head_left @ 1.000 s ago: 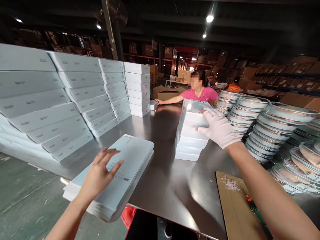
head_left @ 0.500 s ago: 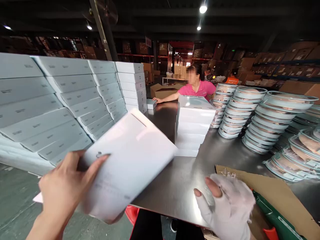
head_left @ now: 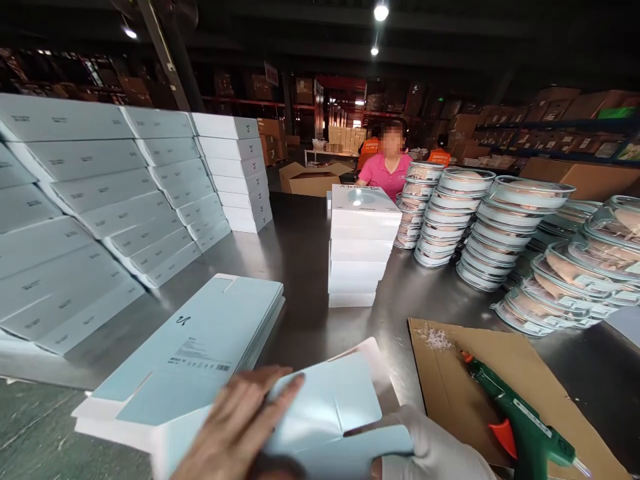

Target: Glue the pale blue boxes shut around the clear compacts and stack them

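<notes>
Boxes [head_left: 127, 197] are standing folded at left, blanks [head_left: 210, 333] are lying unfolded, while left hand [head_left: 240, 420] and right hand [head_left: 435, 447] are gripping one half-folded carton [head_left: 320, 407].

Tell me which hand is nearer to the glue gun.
Right: the right hand is just left of the glue gun; the left hand is farther left, on the carton.

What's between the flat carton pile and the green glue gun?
In the head view: a partly folded blue carton, with the bare left hand and gloved right hand at it.
</notes>
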`<action>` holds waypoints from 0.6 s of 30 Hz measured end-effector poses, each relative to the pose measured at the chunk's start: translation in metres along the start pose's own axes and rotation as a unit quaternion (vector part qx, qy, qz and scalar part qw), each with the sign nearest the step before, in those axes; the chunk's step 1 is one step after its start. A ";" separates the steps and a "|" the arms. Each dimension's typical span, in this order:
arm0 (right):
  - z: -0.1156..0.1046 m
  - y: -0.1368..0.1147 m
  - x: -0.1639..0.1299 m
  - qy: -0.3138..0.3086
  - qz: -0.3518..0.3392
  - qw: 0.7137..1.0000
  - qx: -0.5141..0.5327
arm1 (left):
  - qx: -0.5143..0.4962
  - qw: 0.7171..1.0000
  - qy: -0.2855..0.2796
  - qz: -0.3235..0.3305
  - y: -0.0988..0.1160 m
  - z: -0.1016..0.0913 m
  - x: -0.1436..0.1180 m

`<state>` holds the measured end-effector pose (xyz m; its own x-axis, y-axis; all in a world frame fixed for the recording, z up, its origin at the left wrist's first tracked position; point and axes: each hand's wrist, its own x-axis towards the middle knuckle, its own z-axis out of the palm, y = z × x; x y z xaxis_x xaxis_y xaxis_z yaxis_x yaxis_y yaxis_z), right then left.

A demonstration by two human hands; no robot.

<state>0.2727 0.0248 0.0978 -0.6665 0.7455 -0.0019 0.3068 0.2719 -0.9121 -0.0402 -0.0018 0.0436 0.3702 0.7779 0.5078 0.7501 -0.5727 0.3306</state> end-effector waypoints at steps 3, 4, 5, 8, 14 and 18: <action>0.003 0.000 -0.007 0.088 -0.001 0.988 -0.126 | -0.152 0.980 -0.125 0.010 0.014 0.006 0.012; 0.003 -0.002 -0.005 0.135 -0.032 0.973 -0.185 | -0.206 0.967 -0.151 -0.003 0.015 0.007 0.017; 0.002 -0.004 -0.002 0.200 -0.078 0.944 -0.251 | -0.251 0.954 -0.164 -0.028 0.015 0.008 0.022; -0.006 -0.007 0.010 0.416 -0.186 0.799 -0.393 | -0.346 0.922 -0.084 -0.152 0.005 0.018 0.034; -0.004 0.010 0.027 0.353 -0.154 0.896 -0.220 | -0.415 0.889 0.038 -0.188 -0.001 0.053 0.053; 0.013 0.024 0.035 0.393 -0.141 0.907 -0.054 | -0.441 0.889 0.069 -0.100 0.011 0.058 0.065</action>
<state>0.2482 0.0494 0.0706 -0.0513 0.8289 0.5570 0.2927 0.5457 -0.7852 0.0240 0.0571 0.0339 0.1601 0.8831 0.4411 0.0500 -0.4536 0.8898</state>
